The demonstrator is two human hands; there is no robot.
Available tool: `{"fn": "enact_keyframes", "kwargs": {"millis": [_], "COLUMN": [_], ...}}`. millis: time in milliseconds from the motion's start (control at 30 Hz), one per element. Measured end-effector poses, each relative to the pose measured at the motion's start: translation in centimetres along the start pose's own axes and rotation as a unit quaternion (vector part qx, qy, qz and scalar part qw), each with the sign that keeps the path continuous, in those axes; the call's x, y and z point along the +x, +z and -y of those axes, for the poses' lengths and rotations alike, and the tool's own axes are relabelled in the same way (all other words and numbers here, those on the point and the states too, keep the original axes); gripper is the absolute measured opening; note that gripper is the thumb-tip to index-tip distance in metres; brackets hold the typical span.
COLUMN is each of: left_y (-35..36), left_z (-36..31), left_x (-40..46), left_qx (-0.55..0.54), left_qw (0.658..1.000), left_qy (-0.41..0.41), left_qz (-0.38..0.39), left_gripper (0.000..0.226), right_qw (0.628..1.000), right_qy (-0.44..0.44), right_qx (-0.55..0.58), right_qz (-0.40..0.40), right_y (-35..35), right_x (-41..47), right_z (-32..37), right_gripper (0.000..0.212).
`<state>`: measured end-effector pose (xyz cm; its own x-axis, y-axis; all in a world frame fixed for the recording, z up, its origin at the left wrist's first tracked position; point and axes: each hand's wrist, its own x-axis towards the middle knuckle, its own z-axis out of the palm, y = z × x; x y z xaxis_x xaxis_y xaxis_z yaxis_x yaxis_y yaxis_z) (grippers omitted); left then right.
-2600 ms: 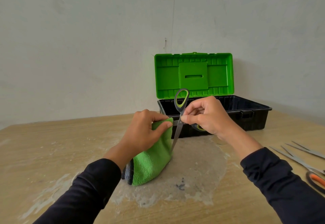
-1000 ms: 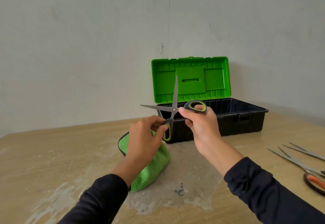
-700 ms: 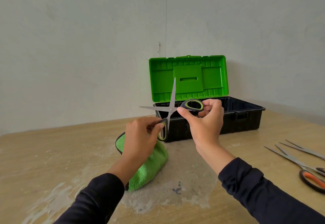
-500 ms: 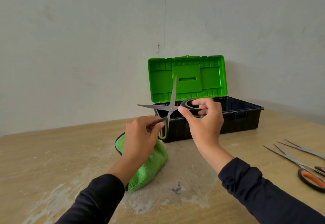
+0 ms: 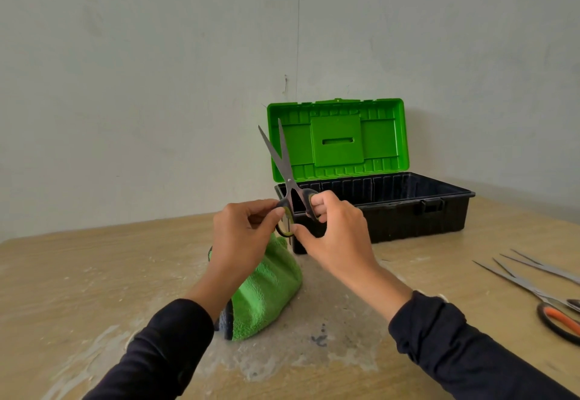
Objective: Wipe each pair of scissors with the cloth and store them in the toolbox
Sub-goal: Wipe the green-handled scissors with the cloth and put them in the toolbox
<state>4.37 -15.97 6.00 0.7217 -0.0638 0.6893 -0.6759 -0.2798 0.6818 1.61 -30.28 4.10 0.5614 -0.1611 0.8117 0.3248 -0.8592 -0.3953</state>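
Lying under the left hand (image 5: 241, 236), green cloth (image 5: 266, 293) on the table (image 5: 94, 274). Pinching one handle loop each, left hand and right hand (image 5: 332, 233), holding scissors (image 5: 287, 176) upright, blades slightly parted. Standing open just beyond both hands, toolbox (image 5: 408, 211).

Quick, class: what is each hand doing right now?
Left hand: grips one handle loop of the scissors, cloth under it.
Right hand: grips the other loop.
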Motion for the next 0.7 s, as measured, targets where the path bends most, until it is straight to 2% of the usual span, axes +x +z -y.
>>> {"fn": "enact_keyframes", "kwargs": {"millis": [67,167,267,400,567,700], "left_y": [0.0,-0.2,-0.2,0.5,1.2,2.9], "left_z": [0.1,0.6,1.7,2.8,2.9,2.3], "left_x": [0.0,0.0,-0.5,-1.6,-1.7,-1.3], "left_qx": [0.000,0.066,0.169,0.240,0.268,0.263], "left_qw": [1.000,0.993,0.967,0.929,0.912,0.903], "left_qy": [-0.001,0.053,0.115,0.155,0.185,0.211], "left_qz": [0.028,0.078,0.153,0.234,0.248,0.265], "left_gripper": [0.014,0.019,0.023,0.025,0.027,0.028], "right_qw": [1.000,0.999,0.998,0.995,0.992,0.984], "right_qy": [0.012,0.032,0.059,0.093,0.109,0.117], "right_qx": [0.002,-0.001,-0.006,-0.021,-0.047,-0.094], "right_qz": [0.006,0.022,0.031,0.024,0.044,0.094], "right_y": [-0.3,-1.2,-2.3,-3.5,-5.4,-7.8], "right_x": [0.1,0.3,1.0,2.1,3.4,5.2], "right_z": [0.1,0.4,-0.1,-1.7,-4.7,-8.0], "right_gripper": [0.043,0.035,0.026,0.017,0.018,0.015]}}
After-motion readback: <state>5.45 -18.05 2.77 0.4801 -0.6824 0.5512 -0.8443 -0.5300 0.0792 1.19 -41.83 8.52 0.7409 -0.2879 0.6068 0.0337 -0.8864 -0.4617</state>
